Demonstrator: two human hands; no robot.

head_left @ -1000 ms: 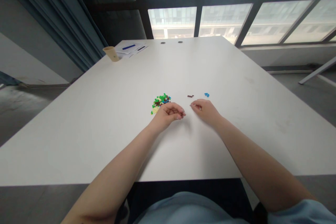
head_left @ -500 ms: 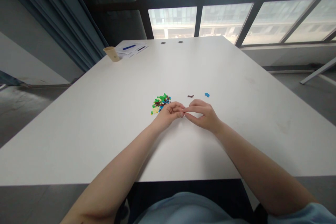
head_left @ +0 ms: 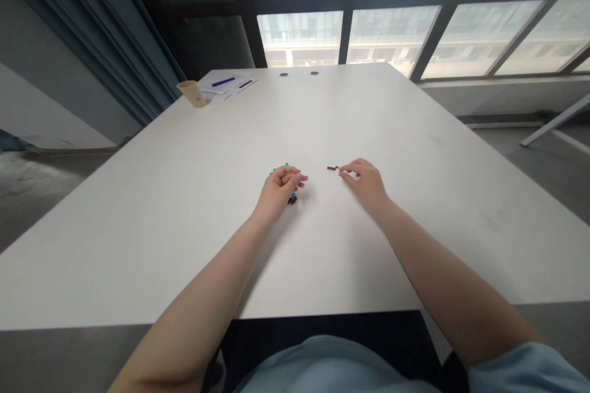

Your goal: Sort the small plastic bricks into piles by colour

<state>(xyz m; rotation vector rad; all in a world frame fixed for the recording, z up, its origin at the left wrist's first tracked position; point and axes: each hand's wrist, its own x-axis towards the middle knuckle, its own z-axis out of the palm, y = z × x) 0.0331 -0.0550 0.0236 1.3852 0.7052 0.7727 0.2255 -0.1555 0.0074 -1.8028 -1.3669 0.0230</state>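
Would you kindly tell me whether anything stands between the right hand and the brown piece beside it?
Nothing visible does: the right hand is close by the brown piece, though whether they touch is unclear.

- A broad white table (head_left: 299, 120) fills the middle, narrowing toward twelve o'clock, with two dark round discs (head_left: 314, 73) set near its far edge.
- Dark-framed windows (head_left: 299, 37) run from twelve to two o'clock, letting in pale daylight; a hazy building facade shows beyond.
- Unlit, dark panels (head_left: 205, 43) stand at eleven o'clock.
- A blue-grey curtain (head_left: 110, 37) hangs in folds at ten o'clock, beside a grey-and-white wall (head_left: 50, 89).
- A low pale wall (head_left: 445, 97) runs under the glass at two o'clock.
- Grey floor (head_left: 46, 187) shows at nine and three o'clock, with a slanting pale leg (head_left: 553, 121) at three.
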